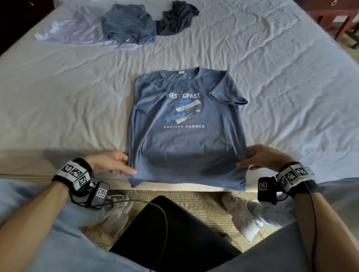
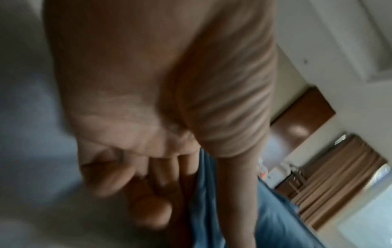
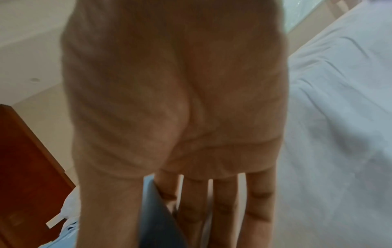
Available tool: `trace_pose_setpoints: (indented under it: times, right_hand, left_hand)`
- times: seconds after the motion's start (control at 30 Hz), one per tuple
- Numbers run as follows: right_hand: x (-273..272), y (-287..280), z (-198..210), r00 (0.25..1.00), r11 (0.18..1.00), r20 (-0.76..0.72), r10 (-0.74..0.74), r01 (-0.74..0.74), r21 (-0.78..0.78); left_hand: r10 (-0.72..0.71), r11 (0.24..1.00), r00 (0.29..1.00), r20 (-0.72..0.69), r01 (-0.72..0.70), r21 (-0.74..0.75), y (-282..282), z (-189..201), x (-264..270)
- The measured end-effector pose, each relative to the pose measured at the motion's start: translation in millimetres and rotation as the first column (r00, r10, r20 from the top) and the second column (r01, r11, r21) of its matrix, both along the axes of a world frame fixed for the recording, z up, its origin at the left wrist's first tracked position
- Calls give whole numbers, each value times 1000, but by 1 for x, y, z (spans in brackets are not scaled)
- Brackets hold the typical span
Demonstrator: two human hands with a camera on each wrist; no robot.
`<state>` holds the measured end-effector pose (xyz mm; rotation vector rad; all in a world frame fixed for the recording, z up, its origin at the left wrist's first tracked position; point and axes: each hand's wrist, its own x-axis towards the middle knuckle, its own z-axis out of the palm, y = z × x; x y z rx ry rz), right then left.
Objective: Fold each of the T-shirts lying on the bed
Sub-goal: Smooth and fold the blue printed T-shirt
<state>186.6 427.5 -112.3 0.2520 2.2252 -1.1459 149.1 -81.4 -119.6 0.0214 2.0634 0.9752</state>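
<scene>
Both hands pinching blue T-shirt (image 1: 183,134) hem: left hand (image 1: 113,162) at 7 o'clock, right hand (image 1: 260,155) at 4. Crumpled shirts (image 1: 130,23) lying at 12, apparently unfolded, on wrinkled bed (image 1: 290,81).

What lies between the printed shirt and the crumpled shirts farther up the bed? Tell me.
Only bare, wrinkled bed sheet separates the printed T-shirt from the crumpled blue shirt and dark shirt, shown in the head view.
</scene>
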Motion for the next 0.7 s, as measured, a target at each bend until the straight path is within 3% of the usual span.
trace_pose_setpoints:
  times: [0.1, 0.2, 0.3, 0.43, 0.7]
  right_hand:
    - [5, 4, -5, 999, 1000, -23, 28, -28, -3]
    - [8, 9, -15, 996, 992, -19, 89, -87, 92]
    - [7, 14, -29, 993, 974, -2, 121, -118, 193]
    - [8, 6, -44, 996, 977, 24, 87, -90, 191]
    - [22, -15, -91, 989, 952, 103, 108, -132, 275]
  left_hand:
    - [4, 998, 999, -45, -7, -63, 11, -20, 11]
    - [68, 990, 994, -89, -78, -119, 16, -34, 11]
    - [218, 970, 975, -46, -221, -101, 15, -42, 8]
    - [305, 947, 952, 6, -302, -105, 15, -54, 6]
    - [118, 959, 977, -178, -158, -237, 34, -70, 19]
